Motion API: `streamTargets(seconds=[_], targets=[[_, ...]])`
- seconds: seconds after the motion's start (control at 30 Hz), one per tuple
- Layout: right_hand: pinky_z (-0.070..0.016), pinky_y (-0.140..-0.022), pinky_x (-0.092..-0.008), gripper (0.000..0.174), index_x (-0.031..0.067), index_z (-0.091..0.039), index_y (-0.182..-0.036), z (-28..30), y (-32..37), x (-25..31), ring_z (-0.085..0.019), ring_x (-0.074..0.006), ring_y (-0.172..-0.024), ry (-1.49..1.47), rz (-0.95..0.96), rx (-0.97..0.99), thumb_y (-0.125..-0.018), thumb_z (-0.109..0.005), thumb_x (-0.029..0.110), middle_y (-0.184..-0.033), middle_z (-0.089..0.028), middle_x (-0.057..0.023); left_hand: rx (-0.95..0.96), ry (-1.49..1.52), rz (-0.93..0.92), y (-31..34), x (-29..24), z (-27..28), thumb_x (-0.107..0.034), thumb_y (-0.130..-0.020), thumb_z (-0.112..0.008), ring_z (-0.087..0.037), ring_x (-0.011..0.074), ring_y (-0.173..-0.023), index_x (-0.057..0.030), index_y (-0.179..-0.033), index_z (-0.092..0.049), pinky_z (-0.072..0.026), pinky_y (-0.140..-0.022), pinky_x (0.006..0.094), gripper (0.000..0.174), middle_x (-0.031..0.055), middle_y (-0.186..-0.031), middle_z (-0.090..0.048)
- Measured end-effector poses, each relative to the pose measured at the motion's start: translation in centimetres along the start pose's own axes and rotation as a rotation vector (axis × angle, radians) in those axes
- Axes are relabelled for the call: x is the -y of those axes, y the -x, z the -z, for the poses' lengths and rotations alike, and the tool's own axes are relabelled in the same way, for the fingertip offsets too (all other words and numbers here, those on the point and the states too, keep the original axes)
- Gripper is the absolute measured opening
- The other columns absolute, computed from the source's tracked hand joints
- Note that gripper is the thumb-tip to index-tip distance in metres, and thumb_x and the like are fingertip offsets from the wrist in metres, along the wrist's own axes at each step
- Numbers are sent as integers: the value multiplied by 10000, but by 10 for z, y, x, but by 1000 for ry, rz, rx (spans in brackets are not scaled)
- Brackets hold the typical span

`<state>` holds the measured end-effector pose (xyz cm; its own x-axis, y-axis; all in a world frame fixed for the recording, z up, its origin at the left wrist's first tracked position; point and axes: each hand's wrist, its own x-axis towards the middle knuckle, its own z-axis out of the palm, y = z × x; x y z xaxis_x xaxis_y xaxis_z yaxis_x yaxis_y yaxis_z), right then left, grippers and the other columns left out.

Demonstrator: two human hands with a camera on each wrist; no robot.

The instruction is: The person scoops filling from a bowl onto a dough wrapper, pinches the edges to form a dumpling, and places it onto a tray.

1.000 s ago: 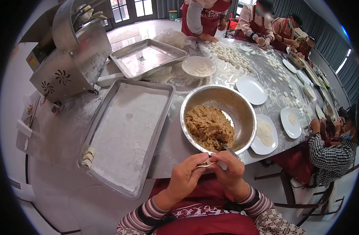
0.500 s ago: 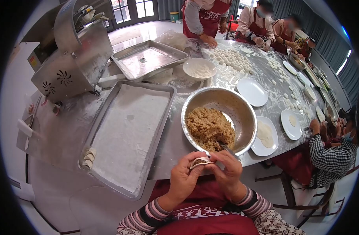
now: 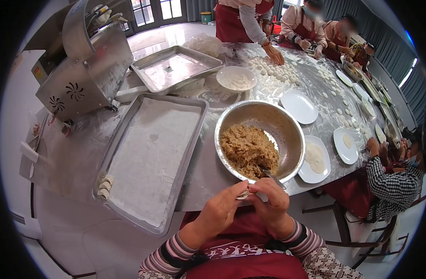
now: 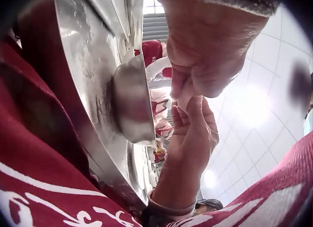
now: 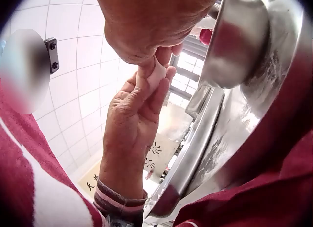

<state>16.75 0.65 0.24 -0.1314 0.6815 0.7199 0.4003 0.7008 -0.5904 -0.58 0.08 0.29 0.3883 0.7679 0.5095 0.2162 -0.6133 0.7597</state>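
Close to the near rim of a steel bowl point(image 3: 294, 135), my two hands meet over a dumpling point(image 3: 243, 195). The left hand point(image 3: 218, 209) pinches one side of its pale wrapper between thumb and fingers. From the other side, the right hand point(image 3: 272, 200) grips the wrapper's edge. In the right wrist view the dumpling point(image 5: 156, 76) appears as a smooth white fold, partly covered by fingers. Brown minced filling point(image 3: 250, 149) fills much of the bowl, with a metal utensil point(image 3: 271, 176) stuck in it.
To the left, a lined tray point(image 3: 150, 153) has several finished dumplings point(image 3: 105, 187) in its near corner. Wrappers point(image 3: 315, 158) lie on a white plate point(image 3: 310, 177) at right. Beyond are a flour bowl point(image 3: 236, 80), an upper tray point(image 3: 175, 69), dough pieces point(image 3: 278, 72) and a steel machine point(image 3: 82, 83).
The wrapper's opening, with filling showing half a second ago, is now mostly covered by my fingers. Across the table, a person's hand has moved right, over the dough pieces.
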Motion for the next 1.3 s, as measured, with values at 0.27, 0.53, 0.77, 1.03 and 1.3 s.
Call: streamTargets(seconds=[0.27,0.53,0.77,1.03,1.3], targets=[[-490,-654,-290,361,-1,-626,-1067,-11,3,2,-629,-198,-730,-144,-210,-97,-723,-722,-53,-839,-645,-110,-225,919,594,3,-4,-22,23,-925,-520,-535,181,-1164,11,-1315,-414,-450,-988,291,405,140,-1265,-545],[-487,-631,-307,243,33,-680,-936,-7,-2,6,-616,-207,-712,-66,-210,7,-710,-732,-38,-805,-622,-93,-175,673,497,4,-2,-24,9,-952,-472,-512,185,-1185,34,-1336,-375,-435,-1001,303,396,164,-1315,-506],[-475,-613,-343,264,54,-670,-863,-8,-6,-2,-592,-248,-668,104,169,-65,-621,-737,-28,-765,-595,-76,-272,726,458,6,-3,-32,44,-944,-441,-486,220,-1215,35,-1341,-326,-428,-1015,318,413,213,-1357,-449],[-469,-595,-310,250,38,-678,-887,-7,-1,6,-599,-250,-696,94,-54,3,-654,-759,-3,-796,-615,-94,-213,407,376,10,-1,-25,65,-923,-445,-503,200,-1194,28,-1348,-367,-433,-987,301,433,196,-1337,-483],[-474,-625,-339,264,50,-665,-881,-3,-12,1,-608,-259,-702,142,199,33,-640,-759,-2,-814,-626,-92,-118,137,215,3,-1,-12,113,-853,-460,-551,285,-1181,28,-1361,-398,-451,-966,336,518,221,-1278,-536]])
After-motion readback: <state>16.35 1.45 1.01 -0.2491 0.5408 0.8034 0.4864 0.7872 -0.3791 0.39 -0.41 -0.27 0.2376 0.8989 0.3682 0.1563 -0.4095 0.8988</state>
